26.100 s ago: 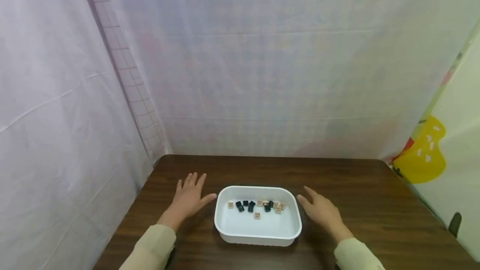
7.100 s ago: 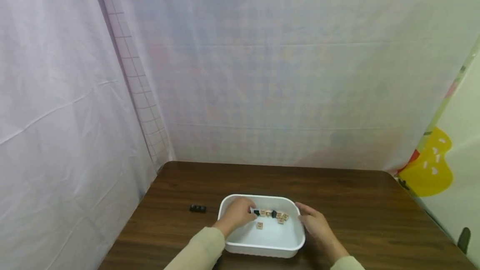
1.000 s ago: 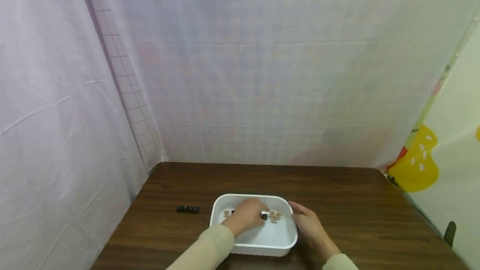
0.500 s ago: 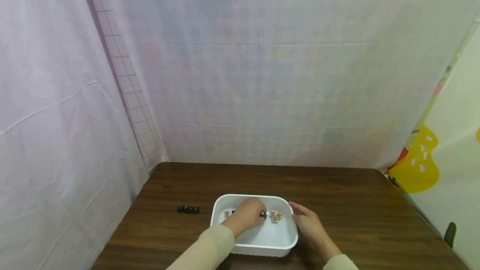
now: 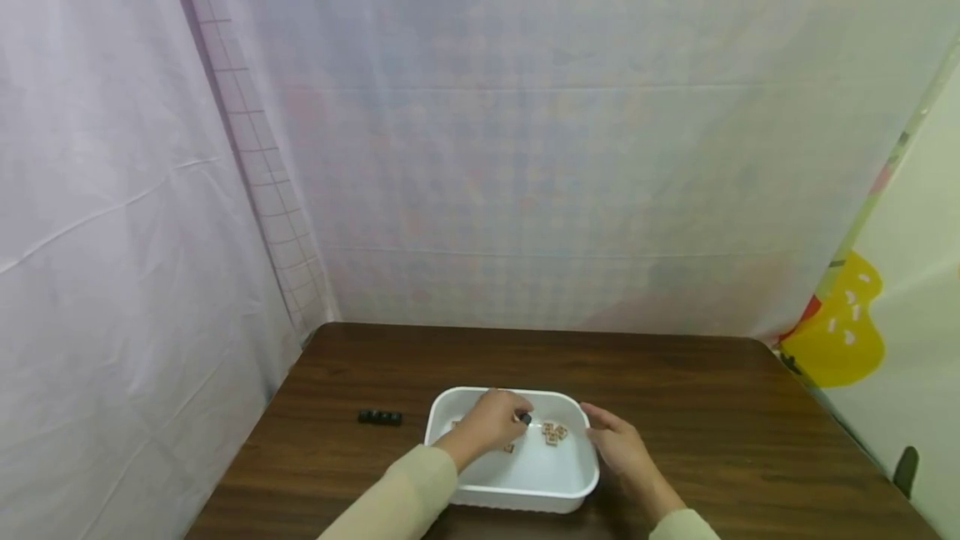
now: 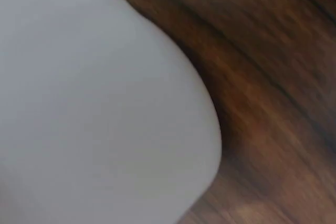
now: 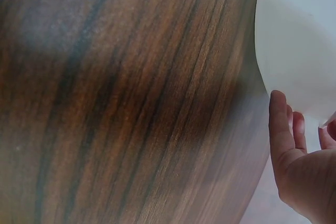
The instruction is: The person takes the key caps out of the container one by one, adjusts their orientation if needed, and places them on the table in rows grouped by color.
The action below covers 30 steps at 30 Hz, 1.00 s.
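In the head view my left hand (image 5: 489, 421) reaches over the white tray (image 5: 536, 492) and pinches a small black block (image 5: 525, 418) between thumb and fingertips. Small beige square pieces with dark markings lie in the tray: a cluster (image 5: 552, 434) on the right, one piece (image 5: 508, 447) just below my left hand, another partly visible on the left. My right hand (image 5: 621, 450) holds the tray's right side, fingers along the outer wall. The right wrist view shows that hand (image 7: 304, 174) at the tray's wall (image 7: 299, 40). Only tray wall (image 6: 121, 103) and tabletop fill the left wrist view.
A short row of black blocks (image 5: 380, 417) lies on the dark wooden table (image 5: 697, 407), left of the tray. White curtains (image 5: 525, 190) hang behind the table and along its left side. A printed cloth with a yellow shape (image 5: 832, 340) hangs on the right.
My left hand has lifted slightly within the tray with the black block, uncovering a beige piece below it. The right hand stays at the tray. Long before, the black blocks all lay in the tray.
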Tool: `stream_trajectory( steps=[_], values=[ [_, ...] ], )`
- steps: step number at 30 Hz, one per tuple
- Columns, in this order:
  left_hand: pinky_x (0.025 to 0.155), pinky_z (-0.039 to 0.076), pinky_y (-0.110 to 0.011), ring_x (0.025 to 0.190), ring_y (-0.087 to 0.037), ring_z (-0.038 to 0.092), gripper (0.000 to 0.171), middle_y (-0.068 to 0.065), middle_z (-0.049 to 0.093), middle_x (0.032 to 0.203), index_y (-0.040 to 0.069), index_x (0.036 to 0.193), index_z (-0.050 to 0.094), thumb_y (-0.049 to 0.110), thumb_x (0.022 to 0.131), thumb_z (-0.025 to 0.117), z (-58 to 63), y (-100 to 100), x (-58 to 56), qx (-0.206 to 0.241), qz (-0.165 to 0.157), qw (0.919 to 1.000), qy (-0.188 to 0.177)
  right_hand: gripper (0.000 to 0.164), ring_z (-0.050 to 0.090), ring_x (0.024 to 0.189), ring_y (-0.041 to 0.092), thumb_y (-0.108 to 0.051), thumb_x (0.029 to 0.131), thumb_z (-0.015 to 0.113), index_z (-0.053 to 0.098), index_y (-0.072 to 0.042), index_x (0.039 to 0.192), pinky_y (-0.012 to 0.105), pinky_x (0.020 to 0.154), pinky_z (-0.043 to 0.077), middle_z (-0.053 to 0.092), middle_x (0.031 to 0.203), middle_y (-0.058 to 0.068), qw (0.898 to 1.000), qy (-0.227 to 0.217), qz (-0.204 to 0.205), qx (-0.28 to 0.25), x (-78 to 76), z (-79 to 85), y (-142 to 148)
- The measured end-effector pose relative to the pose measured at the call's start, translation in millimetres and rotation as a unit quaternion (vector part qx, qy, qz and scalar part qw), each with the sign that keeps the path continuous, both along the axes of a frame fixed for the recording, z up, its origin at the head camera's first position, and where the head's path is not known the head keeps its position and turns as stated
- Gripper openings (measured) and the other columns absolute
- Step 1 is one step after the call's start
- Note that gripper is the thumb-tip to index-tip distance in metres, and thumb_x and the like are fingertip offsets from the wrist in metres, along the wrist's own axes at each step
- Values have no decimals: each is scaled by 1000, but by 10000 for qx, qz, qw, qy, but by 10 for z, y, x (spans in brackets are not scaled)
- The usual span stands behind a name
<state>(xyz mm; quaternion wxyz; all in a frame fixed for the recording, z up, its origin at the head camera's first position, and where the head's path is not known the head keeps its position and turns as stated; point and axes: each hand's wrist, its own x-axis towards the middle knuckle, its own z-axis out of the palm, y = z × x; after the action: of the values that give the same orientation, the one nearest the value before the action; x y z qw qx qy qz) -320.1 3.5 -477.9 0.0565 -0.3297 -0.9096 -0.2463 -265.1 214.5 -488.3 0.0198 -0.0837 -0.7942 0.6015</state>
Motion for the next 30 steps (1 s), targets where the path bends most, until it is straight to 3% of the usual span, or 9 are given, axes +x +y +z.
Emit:
stream_trajectory(
  steps=[7, 10, 14, 17, 30],
  values=[
    [72, 47, -21, 75, -7, 57, 22, 1, 66, 81, 5, 96, 78, 10, 75, 82, 76, -161, -17, 146, -1, 9992, 364, 46, 58, 113, 39, -3, 93, 52, 51, 6, 138, 44, 85, 53, 50, 137, 33, 9998, -84, 28, 190, 17, 8, 13],
    [71, 47, -21, 75, -7, 58, 22, 2, 67, 81, 6, 96, 77, 8, 75, 81, 90, -224, -40, 254, 218, 9992, 220, 47, 55, 116, 42, -3, 93, 53, 51, 6, 139, 46, 88, 52, 49, 137, 33, 9998, -55, 57, 201, 28, 20, 18],
    [66, 47, -23, 72, -8, 56, 22, 2, 66, 83, 7, 99, 76, 6, 77, 78, 137, -324, -49, 520, 605, 9964, -274, 47, 54, 119, 43, -3, 92, 53, 51, 7, 138, 48, 90, 51, 50, 137, 32, 9996, -6, 89, 250, 38, 33, 18],
    [62, 46, -24, 71, -8, 54, 23, 2, 66, 84, 6, 103, 74, 6, 81, 76, 172, -419, -52, 718, 722, 9933, -539, 46, 56, 116, 41, -2, 92, 53, 51, 8, 137, 48, 90, 51, 51, 135, 33, 9997, 38, 116, 213, 33, 29, 20],
    [64, 48, -27, 77, -12, 55, 19, 2, 63, 86, 6, 104, 74, 10, 86, 76, 199, -989, -62, 1481, 983, 9826, -546, 44, 65, 98, 31, 2, 94, 49, 51, 8, 138, 40, 80, 55, 57, 125, 35, 9999, -2, 114, 121, -1, 9, 21]
  ],
)
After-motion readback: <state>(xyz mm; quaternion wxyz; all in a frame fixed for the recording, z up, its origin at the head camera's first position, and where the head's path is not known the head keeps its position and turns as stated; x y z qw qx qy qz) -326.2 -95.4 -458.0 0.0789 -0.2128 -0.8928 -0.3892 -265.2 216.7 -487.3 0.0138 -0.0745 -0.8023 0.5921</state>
